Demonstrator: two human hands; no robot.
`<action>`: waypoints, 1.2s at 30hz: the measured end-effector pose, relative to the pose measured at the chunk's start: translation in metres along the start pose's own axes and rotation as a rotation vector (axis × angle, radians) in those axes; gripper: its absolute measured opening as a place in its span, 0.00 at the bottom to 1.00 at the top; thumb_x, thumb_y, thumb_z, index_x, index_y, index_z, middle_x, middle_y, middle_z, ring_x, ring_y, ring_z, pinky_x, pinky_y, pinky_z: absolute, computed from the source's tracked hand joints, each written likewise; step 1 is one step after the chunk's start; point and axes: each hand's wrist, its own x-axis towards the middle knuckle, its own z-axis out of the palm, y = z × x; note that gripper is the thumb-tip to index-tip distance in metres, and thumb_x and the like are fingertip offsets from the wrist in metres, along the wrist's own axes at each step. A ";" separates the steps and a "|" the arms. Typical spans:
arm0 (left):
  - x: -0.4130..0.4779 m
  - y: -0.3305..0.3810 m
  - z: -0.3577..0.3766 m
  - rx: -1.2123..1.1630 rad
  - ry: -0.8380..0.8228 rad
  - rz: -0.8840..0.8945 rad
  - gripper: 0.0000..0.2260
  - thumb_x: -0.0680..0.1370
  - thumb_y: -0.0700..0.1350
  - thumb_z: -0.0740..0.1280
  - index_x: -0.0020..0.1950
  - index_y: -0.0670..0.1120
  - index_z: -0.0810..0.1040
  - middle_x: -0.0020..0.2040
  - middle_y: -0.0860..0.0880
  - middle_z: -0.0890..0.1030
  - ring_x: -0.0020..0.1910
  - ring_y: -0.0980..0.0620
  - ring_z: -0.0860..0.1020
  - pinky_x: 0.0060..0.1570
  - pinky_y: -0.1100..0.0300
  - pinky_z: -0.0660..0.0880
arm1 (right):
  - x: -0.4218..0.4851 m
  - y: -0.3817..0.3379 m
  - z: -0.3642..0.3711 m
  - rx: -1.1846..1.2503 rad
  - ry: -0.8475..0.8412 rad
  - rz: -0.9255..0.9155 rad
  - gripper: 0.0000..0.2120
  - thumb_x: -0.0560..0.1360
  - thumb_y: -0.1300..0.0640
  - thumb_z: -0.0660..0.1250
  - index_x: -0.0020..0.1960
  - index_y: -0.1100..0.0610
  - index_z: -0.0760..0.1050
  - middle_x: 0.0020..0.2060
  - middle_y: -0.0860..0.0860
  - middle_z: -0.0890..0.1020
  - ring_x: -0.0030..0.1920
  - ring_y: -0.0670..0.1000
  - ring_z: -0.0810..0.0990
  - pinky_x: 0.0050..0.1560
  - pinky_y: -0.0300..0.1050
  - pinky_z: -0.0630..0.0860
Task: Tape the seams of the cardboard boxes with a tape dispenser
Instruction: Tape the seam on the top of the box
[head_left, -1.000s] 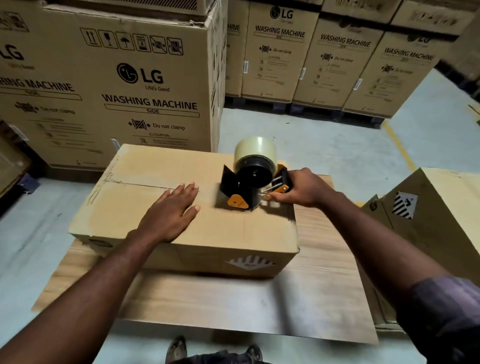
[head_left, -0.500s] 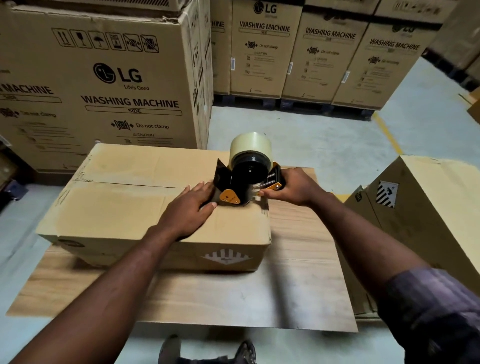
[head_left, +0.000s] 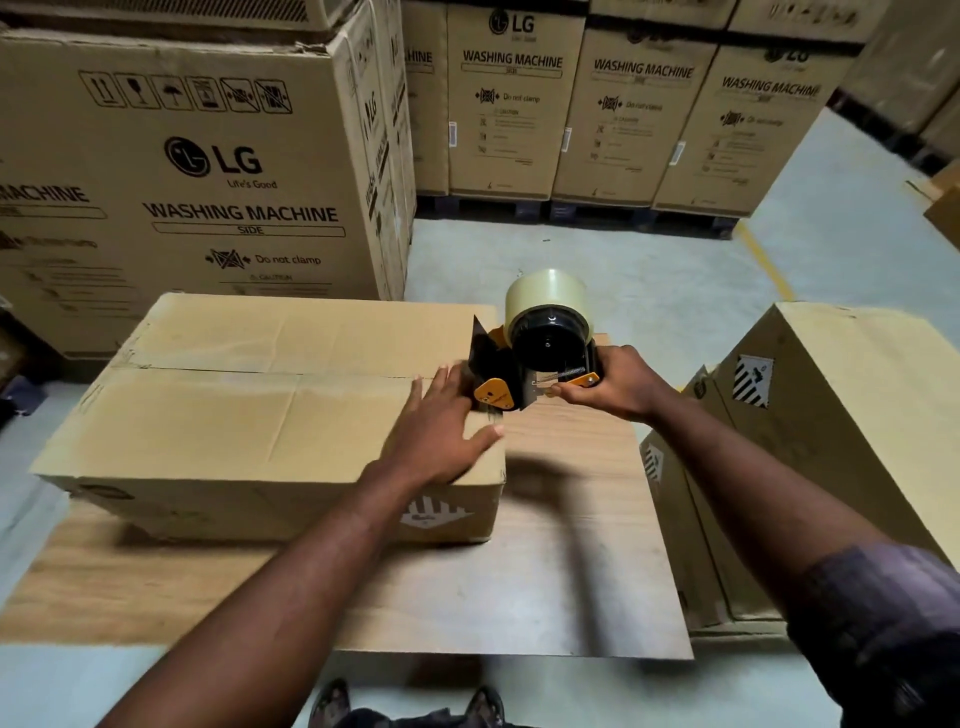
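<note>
Head view: a cardboard box (head_left: 249, 415) lies on the wooden bench (head_left: 519, 571), its top seam (head_left: 260, 371) running left to right. The tape dispenser (head_left: 524, 364) sits at the seam's right end. The right hand (head_left: 608, 384) is wrapped round its handle. The left hand (head_left: 441, 431), fingers straight, lies flat on the box top just beside it. Large washing machine cartons (head_left: 208, 171) stand behind.

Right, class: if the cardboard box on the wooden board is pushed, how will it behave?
The cardboard box is low and wide, so it probably slides rather than tips. Its creased top may flex under the left hand.
</note>
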 end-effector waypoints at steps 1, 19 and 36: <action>0.002 0.007 0.004 0.033 -0.008 0.013 0.37 0.77 0.72 0.49 0.80 0.53 0.61 0.83 0.49 0.46 0.81 0.49 0.44 0.79 0.43 0.41 | 0.000 0.000 -0.001 0.004 0.000 -0.004 0.08 0.72 0.48 0.77 0.42 0.41 0.78 0.38 0.39 0.84 0.43 0.36 0.81 0.39 0.31 0.74; 0.007 0.016 0.009 0.139 -0.007 -0.052 0.38 0.76 0.68 0.52 0.82 0.55 0.46 0.83 0.47 0.43 0.81 0.47 0.43 0.78 0.40 0.42 | -0.009 0.036 -0.003 0.006 -0.045 0.093 0.09 0.71 0.49 0.78 0.40 0.41 0.78 0.35 0.38 0.83 0.40 0.36 0.81 0.41 0.37 0.75; 0.008 0.016 0.011 0.172 -0.020 -0.047 0.37 0.77 0.67 0.51 0.82 0.54 0.47 0.83 0.46 0.44 0.81 0.46 0.42 0.78 0.40 0.42 | 0.005 0.044 0.005 -0.015 -0.109 0.113 0.06 0.69 0.48 0.77 0.38 0.46 0.80 0.32 0.39 0.83 0.34 0.40 0.79 0.39 0.43 0.75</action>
